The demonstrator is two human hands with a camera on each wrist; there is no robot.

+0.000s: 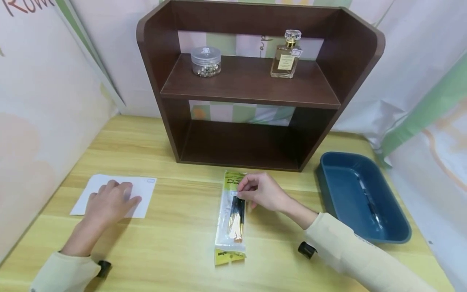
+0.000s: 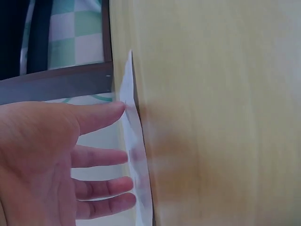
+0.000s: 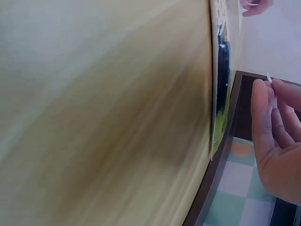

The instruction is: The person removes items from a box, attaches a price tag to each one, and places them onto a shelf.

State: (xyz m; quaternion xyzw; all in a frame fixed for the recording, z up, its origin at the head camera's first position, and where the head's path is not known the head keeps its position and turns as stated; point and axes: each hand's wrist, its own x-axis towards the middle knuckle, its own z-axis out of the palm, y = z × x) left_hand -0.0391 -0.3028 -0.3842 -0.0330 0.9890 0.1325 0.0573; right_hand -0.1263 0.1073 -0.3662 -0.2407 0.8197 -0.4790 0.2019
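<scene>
My left hand [image 1: 108,202] rests on a white sheet of paper [image 1: 142,202], its fingers spread. In the left wrist view the fingertips touch the paper [image 2: 136,136] edge-on. My right hand [image 1: 263,192] pinches a small white sticker [image 3: 269,77] between thumb and index finger. It hovers over the upper part of a clear packet of brushes [image 1: 236,217], which lies flat on the table with yellow-green printed ends. The right wrist view shows a gap between those fingertips and the packet [image 3: 222,66].
A dark brown two-tier shelf [image 1: 251,95] stands behind. On its upper board are a clear jar [image 1: 206,62] of small metallic pieces and a perfume bottle [image 1: 286,56]. A blue bin [image 1: 350,182] at right holds a slim, shiny item. Walls of printed cloth flank the table [image 1: 175,243].
</scene>
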